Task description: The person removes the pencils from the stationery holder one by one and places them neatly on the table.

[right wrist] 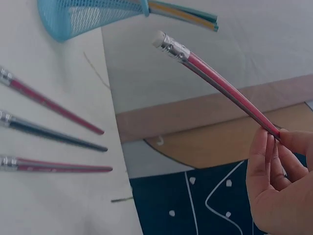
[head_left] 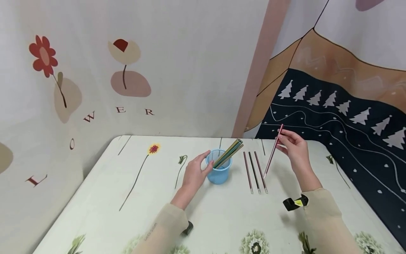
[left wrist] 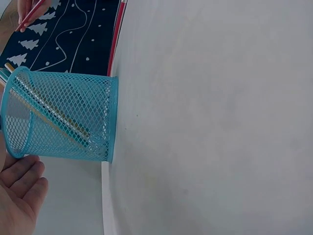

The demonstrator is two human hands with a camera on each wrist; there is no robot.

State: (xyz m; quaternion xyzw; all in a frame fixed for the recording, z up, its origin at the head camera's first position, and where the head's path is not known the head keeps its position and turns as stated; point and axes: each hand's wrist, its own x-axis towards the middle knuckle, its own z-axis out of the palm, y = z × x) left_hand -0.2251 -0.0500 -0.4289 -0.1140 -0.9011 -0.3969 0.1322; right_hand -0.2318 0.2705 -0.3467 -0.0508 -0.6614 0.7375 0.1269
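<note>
In the head view a light blue mesh pencil cup [head_left: 219, 176] stands on the table, with several pencils [head_left: 229, 153] leaning out to the right. My left hand [head_left: 195, 171] holds the cup's left side near the rim, thumb in front. Its other fingers [left wrist: 27, 178] show beside the rim in the left wrist view. My right hand [head_left: 295, 144] pinches a red-and-dark striped pencil [right wrist: 225, 90] by its far end, thumb against fingertips. The pencil's white eraser points down toward the table. Three more pencils [head_left: 256, 173] lie side by side between cup and right hand.
A white cloth with printed flowers covers the table [head_left: 152, 225]. Behind it hangs a pale printed curtain [head_left: 190, 70]. A dark cloth with white trees [head_left: 342, 141] hangs at the right edge. A black wrist camera [head_left: 295, 203] sits at the right cuff.
</note>
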